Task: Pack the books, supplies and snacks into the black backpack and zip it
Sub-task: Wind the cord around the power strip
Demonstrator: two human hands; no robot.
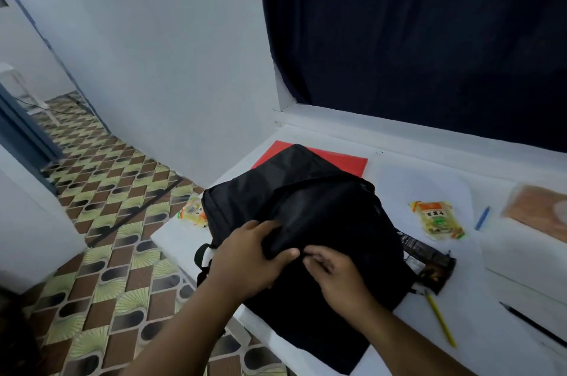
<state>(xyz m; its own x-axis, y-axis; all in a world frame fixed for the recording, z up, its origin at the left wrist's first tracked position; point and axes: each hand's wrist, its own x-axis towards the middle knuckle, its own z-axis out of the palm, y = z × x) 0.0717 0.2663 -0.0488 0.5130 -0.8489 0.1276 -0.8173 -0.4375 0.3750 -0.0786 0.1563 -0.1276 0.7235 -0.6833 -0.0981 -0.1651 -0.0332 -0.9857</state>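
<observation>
Left hand (245, 256) grips a fold of the black fabric backpack (306, 222); right hand (337, 277) pinches beside it. The backpack lies flat at the white desk's (399, 173) left edge, long axis toward the far edge, over a red folder (343, 161). Yellow snack packets (438, 219) flank it; a dark wrapper (429, 259) and yellow pencil (440, 319) lie right.

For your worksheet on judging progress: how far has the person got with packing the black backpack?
Done: nothing looks packed yet. In hand: the left hand grips the black backpack fabric and the right hand pinches it, perhaps at a zip. Left: the red book, both yellow snack packets, dark packet, blue pen, yellow pencil and black pencil lie outside on the table.
</observation>
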